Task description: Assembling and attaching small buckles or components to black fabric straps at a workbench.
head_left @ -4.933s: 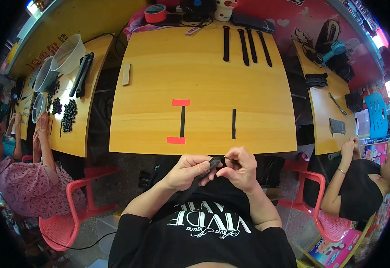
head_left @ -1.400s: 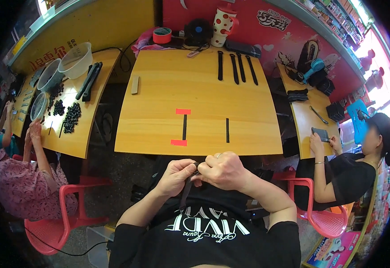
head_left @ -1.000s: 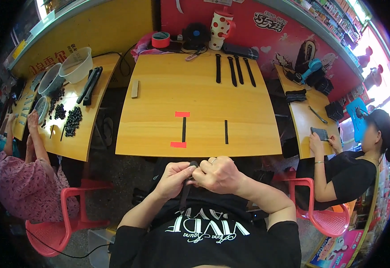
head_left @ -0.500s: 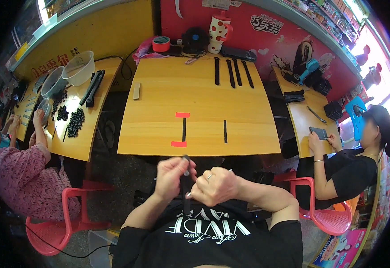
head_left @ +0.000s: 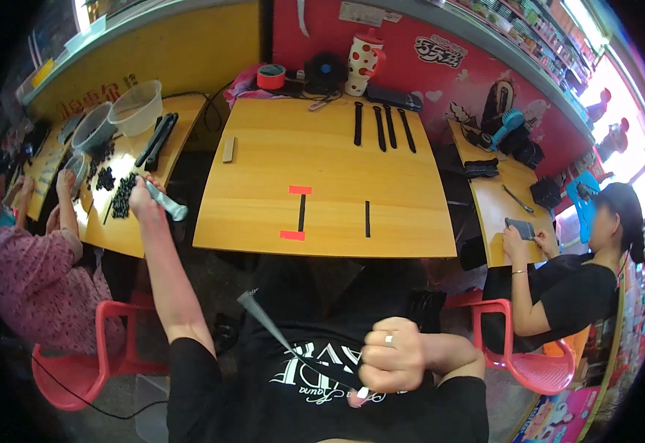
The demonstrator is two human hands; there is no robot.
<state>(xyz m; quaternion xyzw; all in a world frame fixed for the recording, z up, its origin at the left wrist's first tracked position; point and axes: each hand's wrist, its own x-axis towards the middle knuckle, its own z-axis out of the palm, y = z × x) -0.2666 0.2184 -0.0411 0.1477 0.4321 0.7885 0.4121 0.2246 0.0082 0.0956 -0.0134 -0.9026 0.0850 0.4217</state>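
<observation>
My left hand [head_left: 142, 202] is stretched out to the left table, beside a pile of small black pieces [head_left: 125, 193]. A pale grey elongated thing [head_left: 167, 202] sticks out from its fingers, blurred, its kind unclear. Close to my body, my right hand [head_left: 392, 356] is closed in a fist around the lower end of a dark strap [head_left: 282, 336]. The strap slants up and left across my shirt, its far end free. On the middle table lie a thin black strip [head_left: 302, 213] between two red tape pieces [head_left: 300, 190] and a second black strip [head_left: 367, 219].
Several black straps [head_left: 380, 128] lie at the back of the middle table [head_left: 263, 170], near a dotted cup [head_left: 364, 63] and a tape roll [head_left: 271, 75]. Clear plastic tubs [head_left: 136, 107] stand on the left table. People work at both sides, by red chairs [head_left: 116, 362].
My left hand has let go of the dark strap and swung out left to the black pieces. My right hand has moved right and down, the strap now slanting from it.
</observation>
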